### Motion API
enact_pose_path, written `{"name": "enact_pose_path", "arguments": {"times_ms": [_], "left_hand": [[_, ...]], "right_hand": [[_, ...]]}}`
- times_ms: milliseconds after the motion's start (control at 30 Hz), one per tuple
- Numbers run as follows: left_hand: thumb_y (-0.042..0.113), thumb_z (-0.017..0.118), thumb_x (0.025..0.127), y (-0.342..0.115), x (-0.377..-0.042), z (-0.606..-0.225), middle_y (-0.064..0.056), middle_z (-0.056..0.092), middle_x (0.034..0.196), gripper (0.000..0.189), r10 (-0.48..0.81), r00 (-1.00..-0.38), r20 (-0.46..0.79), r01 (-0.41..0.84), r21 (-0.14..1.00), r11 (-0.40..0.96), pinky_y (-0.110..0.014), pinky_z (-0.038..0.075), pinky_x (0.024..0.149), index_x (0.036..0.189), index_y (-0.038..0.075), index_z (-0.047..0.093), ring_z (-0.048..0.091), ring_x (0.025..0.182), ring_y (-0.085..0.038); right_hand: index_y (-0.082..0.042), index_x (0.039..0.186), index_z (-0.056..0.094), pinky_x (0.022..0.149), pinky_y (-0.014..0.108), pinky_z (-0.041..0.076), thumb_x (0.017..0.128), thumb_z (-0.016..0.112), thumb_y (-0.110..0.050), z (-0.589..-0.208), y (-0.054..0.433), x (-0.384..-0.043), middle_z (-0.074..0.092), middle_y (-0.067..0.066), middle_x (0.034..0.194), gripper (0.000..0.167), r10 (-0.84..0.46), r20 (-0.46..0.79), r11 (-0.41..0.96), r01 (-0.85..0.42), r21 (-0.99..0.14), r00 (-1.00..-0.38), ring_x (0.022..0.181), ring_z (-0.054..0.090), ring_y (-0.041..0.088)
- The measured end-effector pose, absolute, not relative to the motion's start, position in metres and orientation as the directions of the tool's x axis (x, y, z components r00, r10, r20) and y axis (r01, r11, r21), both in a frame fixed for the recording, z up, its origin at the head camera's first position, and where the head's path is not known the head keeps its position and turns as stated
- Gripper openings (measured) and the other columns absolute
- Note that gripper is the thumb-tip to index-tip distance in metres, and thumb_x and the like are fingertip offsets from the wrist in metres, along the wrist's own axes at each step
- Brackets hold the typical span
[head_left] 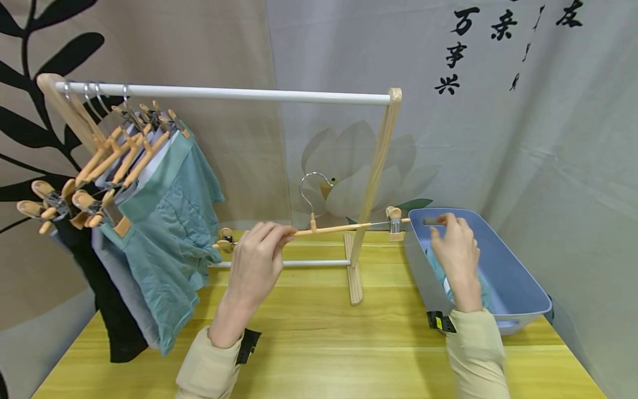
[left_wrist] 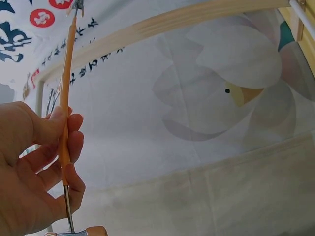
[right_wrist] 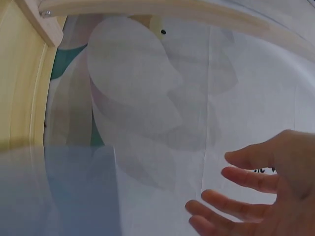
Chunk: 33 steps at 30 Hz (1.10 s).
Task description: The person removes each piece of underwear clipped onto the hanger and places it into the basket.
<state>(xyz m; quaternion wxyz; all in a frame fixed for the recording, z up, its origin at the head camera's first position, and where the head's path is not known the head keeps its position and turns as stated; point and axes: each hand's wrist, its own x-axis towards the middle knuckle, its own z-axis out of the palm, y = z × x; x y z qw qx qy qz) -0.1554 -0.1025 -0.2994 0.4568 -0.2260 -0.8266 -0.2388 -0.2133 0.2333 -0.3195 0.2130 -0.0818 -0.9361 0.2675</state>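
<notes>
My left hand (head_left: 257, 260) grips a clip hanger (head_left: 331, 228) by its wooden-coloured bar, left of the metal hook. In the left wrist view the fingers curl round the bar (left_wrist: 65, 108). One clip (head_left: 395, 223) sits at the hanger's right end, close to the basin's rim; the other (head_left: 226, 240) is beyond my left hand. No garment hangs from this hanger. My right hand (head_left: 456, 255) is over the blue basin (head_left: 518, 277), its fingers spread and slightly bent with nothing between them in the right wrist view. Teal cloth (head_left: 436, 267) lies in the basin, partly hidden by that hand.
A clothes rack with a white top rail (head_left: 249, 94) and wooden legs stands on the wooden table (head_left: 349, 354). Several clip hangers crowd its left end, holding teal shorts (head_left: 169, 227) in front of grey and black garments. Behind hangs a printed curtain (head_left: 339, 50).
</notes>
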Motion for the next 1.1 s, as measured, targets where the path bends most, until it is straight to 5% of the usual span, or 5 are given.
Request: {"name": "enact_pose_path", "arguments": {"times_ms": [367, 667, 833, 1100], "left_hand": [[0.004, 0.067, 0.084, -0.103, -0.156, -0.3, -0.007, 0.071, 0.079, 0.005, 0.156, -0.473, 0.867, 0.593, 0.182, 0.784, -0.031, 0.045, 0.057, 0.086, 0.004, 0.072, 0.064, 0.072, -0.022], [0.004, 0.067, 0.085, -0.104, -0.155, -0.299, -0.007, 0.071, 0.08, 0.006, 0.154, -0.485, 0.861, 0.582, 0.186, 0.792, -0.031, 0.046, 0.058, 0.087, 0.004, 0.072, 0.064, 0.073, -0.022], [0.004, 0.068, 0.084, -0.104, -0.155, -0.299, -0.007, 0.071, 0.08, 0.006, 0.154, -0.484, 0.861, 0.581, 0.185, 0.793, -0.032, 0.047, 0.059, 0.087, 0.005, 0.072, 0.064, 0.073, -0.022], [0.004, 0.068, 0.085, -0.104, -0.154, -0.299, -0.007, 0.071, 0.08, 0.005, 0.159, -0.483, 0.861, 0.582, 0.18, 0.793, -0.032, 0.047, 0.059, 0.087, 0.004, 0.072, 0.064, 0.073, -0.022]], "right_hand": [[-0.002, 0.119, 0.056, 0.076, 0.052, 0.051, 0.095, 0.053, -0.019, -0.324, 0.206, -0.23, 0.062, 0.02, 0.115, 0.029, 0.151, 0.489, 0.83, -0.158, -0.535, -0.859, 0.101, 0.063, 0.037], [0.0, 0.12, 0.054, 0.08, 0.053, 0.05, 0.089, 0.053, -0.002, -0.326, 0.184, -0.242, 0.062, 0.021, 0.115, 0.031, 0.024, 0.544, 0.784, -0.321, -0.53, -0.839, 0.101, 0.062, 0.04], [0.005, 0.121, 0.052, 0.08, 0.051, 0.052, 0.092, 0.056, -0.008, -0.329, 0.174, -0.248, 0.063, 0.025, 0.113, 0.032, -0.093, 0.605, 0.697, -0.486, -0.528, -0.79, 0.098, 0.063, 0.041], [0.0, 0.138, 0.039, 0.098, 0.053, 0.045, 0.095, 0.056, -0.015, -0.323, 0.156, -0.247, 0.053, 0.023, 0.131, 0.049, -0.147, 0.478, 0.457, -0.488, -0.743, -0.866, 0.121, 0.053, 0.039]]}}
